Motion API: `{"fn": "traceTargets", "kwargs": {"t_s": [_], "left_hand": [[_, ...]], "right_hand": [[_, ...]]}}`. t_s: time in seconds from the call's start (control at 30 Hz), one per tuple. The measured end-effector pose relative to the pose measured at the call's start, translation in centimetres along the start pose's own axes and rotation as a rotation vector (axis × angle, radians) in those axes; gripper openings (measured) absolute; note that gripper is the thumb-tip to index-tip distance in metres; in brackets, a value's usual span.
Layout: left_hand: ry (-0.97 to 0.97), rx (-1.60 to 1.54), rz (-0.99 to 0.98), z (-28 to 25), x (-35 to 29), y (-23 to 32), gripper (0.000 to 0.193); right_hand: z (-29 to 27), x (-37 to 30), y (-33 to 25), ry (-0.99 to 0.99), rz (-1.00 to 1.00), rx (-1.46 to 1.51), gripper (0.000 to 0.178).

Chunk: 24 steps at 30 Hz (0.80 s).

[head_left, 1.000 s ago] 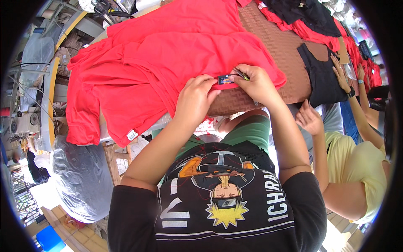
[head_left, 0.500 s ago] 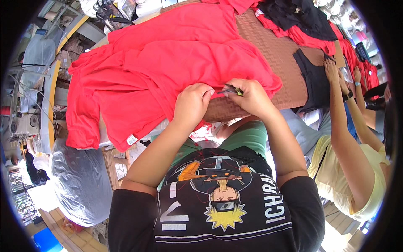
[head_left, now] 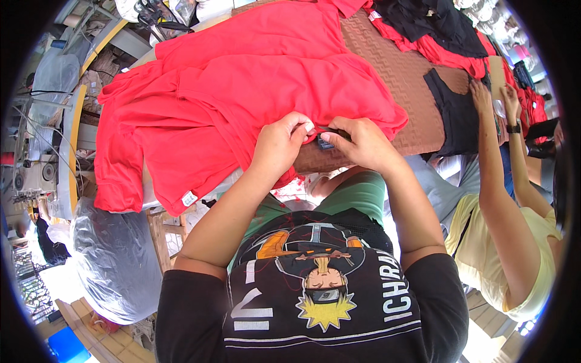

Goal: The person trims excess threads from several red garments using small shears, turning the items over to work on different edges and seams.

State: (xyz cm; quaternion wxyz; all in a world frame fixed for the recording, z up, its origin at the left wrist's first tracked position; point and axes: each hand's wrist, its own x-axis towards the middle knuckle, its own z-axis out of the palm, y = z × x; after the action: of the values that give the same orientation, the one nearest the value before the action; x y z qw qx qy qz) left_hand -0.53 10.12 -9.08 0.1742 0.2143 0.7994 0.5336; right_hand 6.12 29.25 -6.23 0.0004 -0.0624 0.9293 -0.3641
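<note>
A large red garment point(head_left: 272, 85) lies loosely folded over the near side of the table. At its near edge, my left hand point(head_left: 283, 138) is closed, thumb and fingertips pinching the red fabric. Just to the right, my right hand point(head_left: 363, 142) wraps round small dark thread snips point(head_left: 331, 129), whose tip points left toward the pinched edge. Under the right thumb shows a small dark blue tag point(head_left: 325, 143); whether it hangs from the garment is hidden. A white label point(head_left: 189, 198) sits on the garment's lower left corner.
The table has a brown textured cover point(head_left: 417, 115). To the right, a person in a yellow top point(head_left: 490, 260) handles a black cloth piece point(head_left: 452, 112). Black garments point(head_left: 433, 27) lie at the back right. A plastic-wrapped bundle point(head_left: 115, 266) stands at the lower left.
My hands have drawn slightly closer at the fabric edge, and the snips have turned. The dark blue tag now shows beneath my right thumb. The other person's far hand has shifted.
</note>
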Motion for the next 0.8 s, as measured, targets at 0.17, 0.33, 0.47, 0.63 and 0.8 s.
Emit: {"fn": "traceTargets", "kwargs": {"t_s": [0.17, 0.33, 0.47, 0.63, 0.8], "left_hand": [[0.037, 0.025, 0.018, 0.1, -0.1, -0.4, 0.015], [0.056, -0.013, 0.048, 0.2, -0.1, -0.4, 0.014], [0.054, -0.189, 0.082, -0.1, 0.0, -0.3, 0.017], [0.120, -0.558, -0.072, -2.1, -1.0, 3.1, 0.017], [-0.592, -0.403, 0.115, -8.4, -5.6, 7.6, 0.015]], "right_hand": [[0.1, 0.3, -0.6, -0.001, -0.053, -0.206, 0.031], [0.1, 0.5, -1.1, -0.022, -0.050, -0.342, 0.031], [-0.3, 0.6, -1.3, -0.029, -0.044, -0.348, 0.030], [-1.4, -0.1, -1.2, 0.028, -0.007, -0.133, 0.037], [-2.6, -1.0, -0.3, 0.013, 0.046, -0.040, 0.036]]}}
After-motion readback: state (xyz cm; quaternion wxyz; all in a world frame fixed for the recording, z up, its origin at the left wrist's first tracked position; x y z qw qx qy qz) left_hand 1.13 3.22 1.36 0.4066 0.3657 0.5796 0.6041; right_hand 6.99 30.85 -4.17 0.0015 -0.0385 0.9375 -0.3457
